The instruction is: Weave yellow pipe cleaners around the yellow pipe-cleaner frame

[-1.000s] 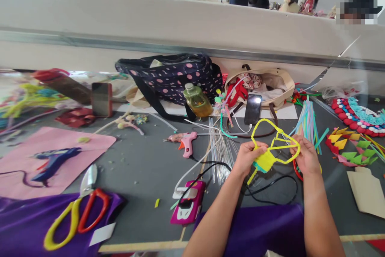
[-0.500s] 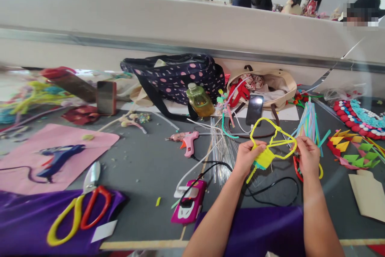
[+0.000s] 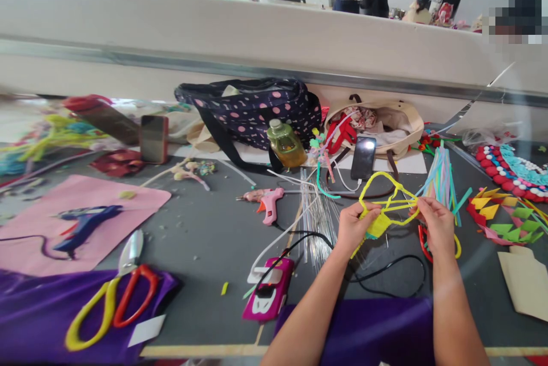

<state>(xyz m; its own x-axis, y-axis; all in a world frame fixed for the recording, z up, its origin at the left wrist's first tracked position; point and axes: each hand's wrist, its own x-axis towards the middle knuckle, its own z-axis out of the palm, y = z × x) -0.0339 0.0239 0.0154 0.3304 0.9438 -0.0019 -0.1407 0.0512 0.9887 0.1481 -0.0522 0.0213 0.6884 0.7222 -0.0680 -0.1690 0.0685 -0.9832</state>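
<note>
the yellow pipe-cleaner frame (image 3: 387, 206) is gripped at both ends by the left hand (image 3: 355, 228) and right hand (image 3: 434, 223), lifted off the surface (image 3: 205, 234) so its loops stay workable.

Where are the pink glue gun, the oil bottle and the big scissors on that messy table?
pink glue gun (image 3: 269, 206): head view, on its pink body above the handle.
oil bottle (image 3: 287, 148): head view, on its yellow-filled belly.
big scissors (image 3: 131, 297): head view, on the red handle loop.

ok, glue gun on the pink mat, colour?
Blue glue gun, head view.
</note>
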